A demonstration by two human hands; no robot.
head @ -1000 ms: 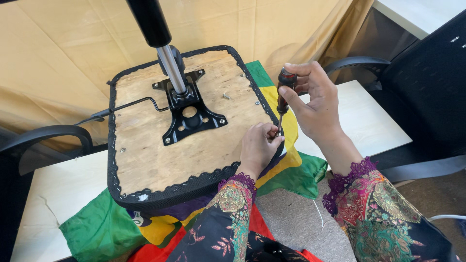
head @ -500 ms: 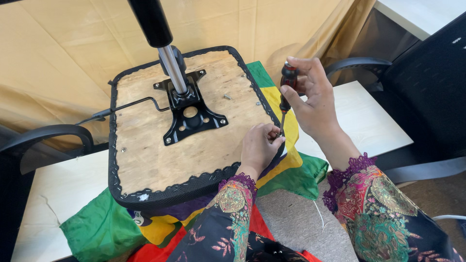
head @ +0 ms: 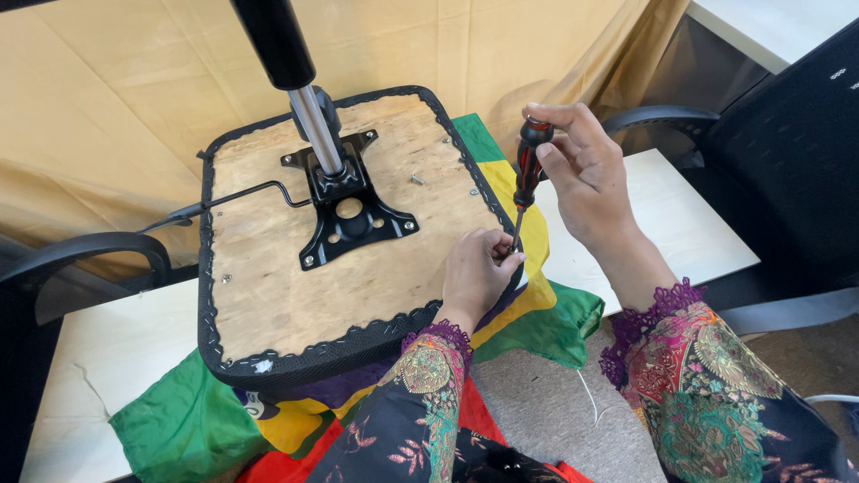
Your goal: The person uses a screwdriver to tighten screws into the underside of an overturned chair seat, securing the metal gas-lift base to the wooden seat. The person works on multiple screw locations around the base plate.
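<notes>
An upturned office chair seat (head: 268, 286), bare plywood edged in black mesh, lies on a white table. A black metal mounting plate (head: 353, 215) with a chrome gas cylinder (head: 313, 125) is fixed at its middle. My right hand (head: 586, 179) grips a red-and-black screwdriver (head: 528, 170) by the handle, tip down at the seat's right edge. My left hand (head: 474, 273) rests on that edge, fingers pinched around the screwdriver's tip; what they pinch is hidden.
A multicoloured cloth (head: 215, 420) lies under the seat on the white table (head: 662, 215). A black armrest (head: 89, 255) is at the left, another (head: 658, 116) at the right next to a black mesh chair back (head: 796, 152). Tan fabric hangs behind.
My right hand has shifted its grip on the screwdriver handle, which now stands a little more upright. My left hand and the seat stay where they were.
</notes>
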